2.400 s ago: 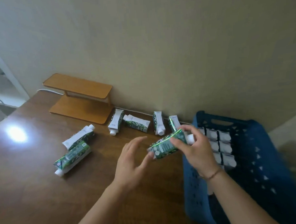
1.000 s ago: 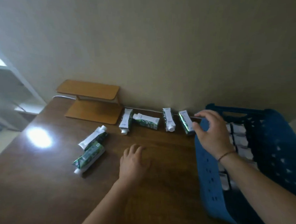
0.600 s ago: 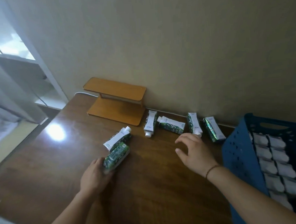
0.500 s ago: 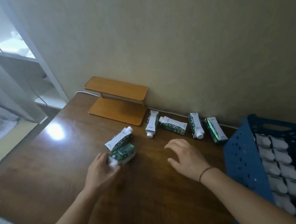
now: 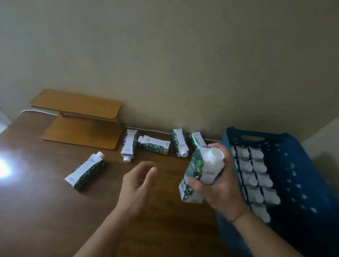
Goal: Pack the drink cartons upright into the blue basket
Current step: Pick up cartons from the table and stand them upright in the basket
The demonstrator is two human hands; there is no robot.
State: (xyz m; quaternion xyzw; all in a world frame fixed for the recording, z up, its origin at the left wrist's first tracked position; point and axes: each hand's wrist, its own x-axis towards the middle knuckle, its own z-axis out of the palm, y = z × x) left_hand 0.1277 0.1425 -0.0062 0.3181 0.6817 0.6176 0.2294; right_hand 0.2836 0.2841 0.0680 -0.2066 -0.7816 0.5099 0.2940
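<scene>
My right hand (image 5: 219,186) grips a green-and-white drink carton (image 5: 198,171) nearly upright, cap up, just left of the blue basket (image 5: 309,190). Several cartons stand upright in rows inside the basket (image 5: 256,173), white caps showing. My left hand (image 5: 138,185) hovers over the table with fingers apart, holding nothing. Several cartons lie on their sides on the table: one alone at the left (image 5: 85,170) and a row along the wall (image 5: 155,145).
A two-tier wooden stand (image 5: 78,120) sits at the back left against the beige wall, with a white cable (image 5: 39,112) behind it. A bright glare spot (image 5: 0,169) lies on the brown table (image 5: 43,219) at the left edge.
The carton my left hand took hold of at the left has passed to my right hand, which now holds it upright beside the basket. My left hand has let go. The view swung back right.
</scene>
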